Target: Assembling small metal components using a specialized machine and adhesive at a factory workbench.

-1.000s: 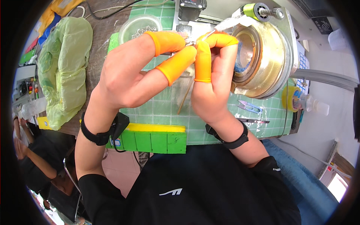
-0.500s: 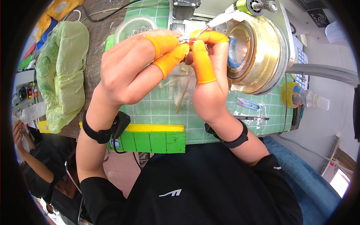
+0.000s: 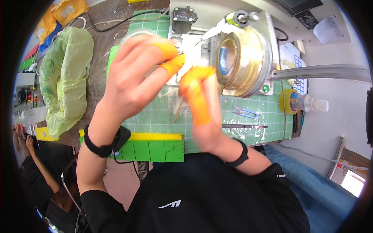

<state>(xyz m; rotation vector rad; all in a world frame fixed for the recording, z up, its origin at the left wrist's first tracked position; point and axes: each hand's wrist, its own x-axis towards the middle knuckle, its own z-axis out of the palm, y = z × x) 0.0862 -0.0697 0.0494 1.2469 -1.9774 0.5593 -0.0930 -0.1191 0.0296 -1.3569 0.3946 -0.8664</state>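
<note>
My left hand (image 3: 142,75) wears orange finger cots on its thumb and forefinger. Their tips are pinched on a small silvery part (image 3: 180,51), mostly hidden by the fingers. Lower and to the right, my right hand (image 3: 202,105) is blurred by motion. It also wears orange finger cots, and its thumb and forefinger look pressed together; whatever they hold cannot be made out. Behind the hands is a white sheet (image 3: 189,40) on the metal machine. To the right of it stands a large brass-coloured spool (image 3: 250,62), with a white-tipped tool (image 3: 219,29) above.
A green cutting mat (image 3: 155,114) covers the bench. Blue thread snips (image 3: 245,112) and dark tweezers (image 3: 244,126) lie at right, near a yellow tape roll (image 3: 286,101). A green block (image 3: 155,150) lines the front edge. Left is a pale green plastic-wrapped bundle (image 3: 70,77).
My right hand has pulled away from my left, down toward my body. My left fingers keep their pinch. The whole view has shifted slightly.
</note>
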